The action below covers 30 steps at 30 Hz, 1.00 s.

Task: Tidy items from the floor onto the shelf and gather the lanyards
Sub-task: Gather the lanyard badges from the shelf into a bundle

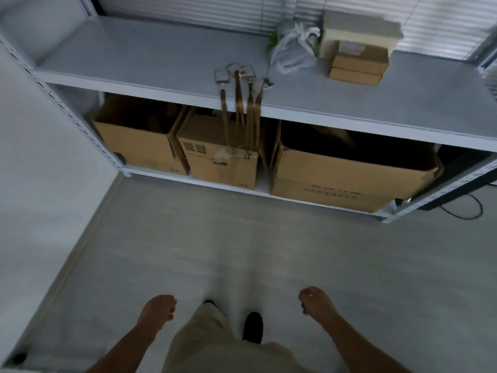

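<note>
A: Both hands hang low and empty. The left hand (158, 309) is loosely curled, fingers together, holding nothing; the right hand (316, 298) is the same, a soft fist around nothing.

B: And the lanyards (243, 103)?

A: Well ahead of both hands and higher, on the shelf (134, 60). The badge holders lie on the board; the straps drape over its front edge and dangle in front of a box (220, 157) below. They sit slightly nearer the right hand's side than the left's.

B: So the floor (161, 238) is done?

A: I see nothing loose on it between the hands and the shelf, so I judge gathering the lanyards is the step in hand.

B: How to do it well?

A: Step in close first. Bring one hand under the hanging straps and sweep them together, while the other pins the badge holders so they don't slide off the edge. Lift the straps up rather than tugging down; a pull could drag everything to the floor.

B: Anything nearby to mind?

A: A plastic bag (293, 53) and some cartons (359, 61) lie further right of the badges, apart from them. Keep the reach clear of those.
</note>
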{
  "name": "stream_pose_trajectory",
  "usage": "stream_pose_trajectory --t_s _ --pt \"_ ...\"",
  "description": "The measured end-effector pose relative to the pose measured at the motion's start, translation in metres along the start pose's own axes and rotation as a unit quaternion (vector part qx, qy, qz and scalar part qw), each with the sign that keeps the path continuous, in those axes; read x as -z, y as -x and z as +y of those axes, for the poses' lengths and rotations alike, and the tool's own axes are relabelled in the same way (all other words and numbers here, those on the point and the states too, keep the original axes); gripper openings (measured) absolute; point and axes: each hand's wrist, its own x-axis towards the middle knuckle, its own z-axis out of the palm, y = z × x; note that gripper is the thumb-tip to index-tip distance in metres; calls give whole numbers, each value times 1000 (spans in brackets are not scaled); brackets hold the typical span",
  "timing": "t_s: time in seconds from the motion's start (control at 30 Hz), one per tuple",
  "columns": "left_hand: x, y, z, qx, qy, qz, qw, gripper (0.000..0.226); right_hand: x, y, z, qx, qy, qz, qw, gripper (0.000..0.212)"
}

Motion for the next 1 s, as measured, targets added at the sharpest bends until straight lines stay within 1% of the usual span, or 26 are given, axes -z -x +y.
stream_pose_trajectory --t_s 0.03,0.1,0.17,0.2,0.27,0.37,0.43,0.5,0.6,0.63,0.73,0.8,0.83,0.87,0.9,1.0 --pt "3 -12 7 5 6 -4 1000 24 9 -17 -28 28 -1 10 1000 20" --pt "9 -26 29 27 10 -4 1000 16 25 -46 -83 63 2 -3 998 24" --pt "16 -52 64 31 38 16 999 9 39 -75 -151 102 -21 8 995 23" --pt "20 -67 84 27 42 21 999 9 44 -87 -179 115 -37 6 993 21" --pt "26 -97 125 10 56 12 998 14 53 -105 -230 136 -70 13 988 15" --pt "38 -135 207 -50 59 0 997 8 70 -130 -302 196 -104 58 973 17" --pt "44 -156 268 -92 55 -11 994 16 81 -138 -341 226 -137 87 961 17" --pt "44 -173 332 -130 49 -38 990 20 93 -149 -375 244 -143 106 953 19" --pt "34 -187 422 -172 68 -62 981 15 113 -167 -423 213 -154 99 960 24" --pt "28 -190 447 -186 68 -67 978 17 119 -175 -435 200 -156 88 963 25" --pt "2 -198 508 -221 46 -98 969 39 137 -206 -466 149 -190 65 968 18" --pt "-16 -203 537 -197 58 -102 973 53 143 -225 -482 126 -185 44 974 25" --pt "-25 -205 547 -172 74 -102 977 65 145 -233 -489 123 -182 39 975 23" --pt "-36 -209 556 -148 94 -107 979 78 146 -242 -495 117 -200 29 972 16" --pt "-45 -212 563 -135 114 -115 977 84 145 -250 -501 108 -234 10 966 12" --pt "-68 -217 576 -120 178 -130 968 92 137 -268 -514 61 -342 -52 936 15"
